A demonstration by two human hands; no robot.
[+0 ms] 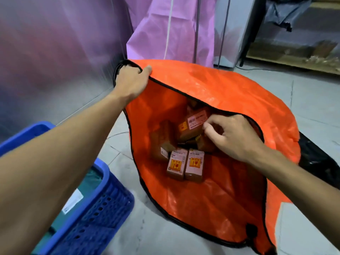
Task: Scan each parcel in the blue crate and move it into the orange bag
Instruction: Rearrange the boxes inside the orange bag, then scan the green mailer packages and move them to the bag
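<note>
Parcels (184,164): heap of brown labelled boxes at the bottom of the orange bag (230,89), centre of frame. Two lie side by side nearest the camera, the rest are jumbled behind. Top parcel (193,126) sits tilted, label up, right under the right hand (237,137). That hand hangs over the bag mouth with fingers loosely curled, thumb and forefinger close together at the parcel's corner; can't tell if they pinch it or are clear of it. Left hand (131,80), upper left, has its fingers wrapped round the bag rim and black strap, holding the mouth open. Blue crate (103,205), lower left, just beside the bag, has at least one teal packet (90,181) with a white label inside, so the job reads as part done. Risks: the bag wall is limp, so if the left grip slackens the rim folds over the mouth and a drop lands on the floor (147,232). The heap is loose, so a parcel dropped on it could slide and bury labels. An unscanned box among lookalikes would be hard to spot. Pink cover (165,28) behind, black sack (316,159) at right edge.
</note>
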